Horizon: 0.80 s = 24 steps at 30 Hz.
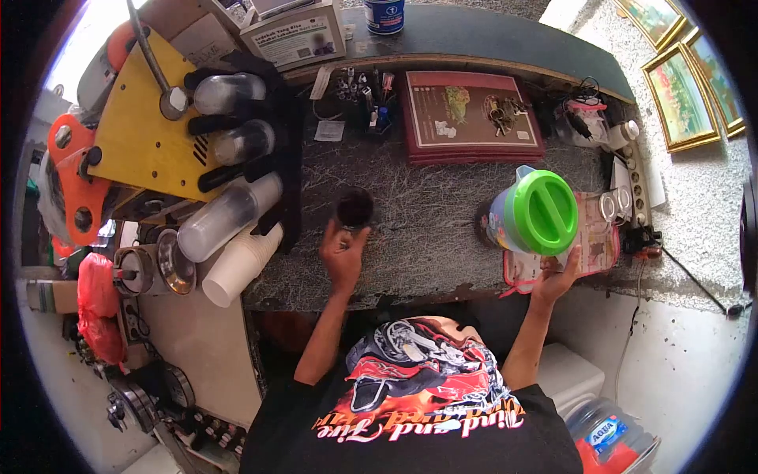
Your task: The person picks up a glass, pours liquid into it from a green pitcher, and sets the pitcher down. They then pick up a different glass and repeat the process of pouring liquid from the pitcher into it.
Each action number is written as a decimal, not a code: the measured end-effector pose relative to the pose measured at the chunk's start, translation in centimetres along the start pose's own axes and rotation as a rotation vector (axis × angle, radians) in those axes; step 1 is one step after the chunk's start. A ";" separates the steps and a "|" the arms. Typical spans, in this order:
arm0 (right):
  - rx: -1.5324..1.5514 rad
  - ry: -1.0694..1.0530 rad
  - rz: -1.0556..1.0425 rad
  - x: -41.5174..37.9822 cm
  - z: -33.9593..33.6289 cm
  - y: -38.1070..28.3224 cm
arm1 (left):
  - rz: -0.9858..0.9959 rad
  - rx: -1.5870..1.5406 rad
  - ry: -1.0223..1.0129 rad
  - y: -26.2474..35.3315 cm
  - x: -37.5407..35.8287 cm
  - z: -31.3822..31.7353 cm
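Note:
A small dark cup or glass (pixel 355 207) is on the dark worktop, and my left hand (pixel 344 246) has its fingers closed around the near side of it. To the right, a pitcher with a bright green lid (pixel 545 212) is over the edge of a pink-bordered cloth (pixel 594 257). My right hand (pixel 557 276) is closed at the near side of the pitcher, its fingers partly hidden by the pitcher. The lid is on. What the cup contains is too dark to make out.
Brown menu-like folders (pixel 471 114) with keys lie at the back. At the left, stacked plastic cups (pixel 229 215) and paper cups (pixel 241 265) stick out beside a yellow machine (pixel 150 126). A pen holder (pixel 377 118) stands behind the cup. Framed pictures (pixel 679 99) are at right.

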State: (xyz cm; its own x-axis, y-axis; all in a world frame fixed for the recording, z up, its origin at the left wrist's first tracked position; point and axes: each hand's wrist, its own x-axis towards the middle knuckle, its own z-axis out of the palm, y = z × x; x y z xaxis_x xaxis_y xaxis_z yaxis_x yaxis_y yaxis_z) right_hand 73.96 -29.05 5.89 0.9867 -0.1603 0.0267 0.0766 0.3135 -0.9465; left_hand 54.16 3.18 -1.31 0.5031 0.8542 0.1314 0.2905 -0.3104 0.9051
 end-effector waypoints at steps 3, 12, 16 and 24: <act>-0.030 -0.087 -0.100 -0.2 0.2 -0.1 | 0.144 -0.012 0.120 -0.5 2.2 -0.8; -0.227 0.204 -0.156 4.3 -3.8 1.4 | -0.015 0.053 0.248 -1.3 4.9 -2.1; -0.473 0.315 -0.179 7.2 -5.1 0.8 | -0.060 0.030 0.211 -2.6 4.9 -2.2; -0.998 0.506 -0.314 14.9 -10.5 4.9 | -0.102 0.028 0.124 -3.5 5.1 -2.5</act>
State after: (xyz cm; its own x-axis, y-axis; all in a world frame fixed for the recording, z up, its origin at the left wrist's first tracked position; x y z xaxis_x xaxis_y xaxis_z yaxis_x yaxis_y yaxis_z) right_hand 87.55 -39.68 -1.76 0.7572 -0.5263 0.3870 -0.0617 -0.6474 -0.7596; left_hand 53.66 9.65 -2.78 0.3662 0.9261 0.0901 0.3585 -0.2298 0.9048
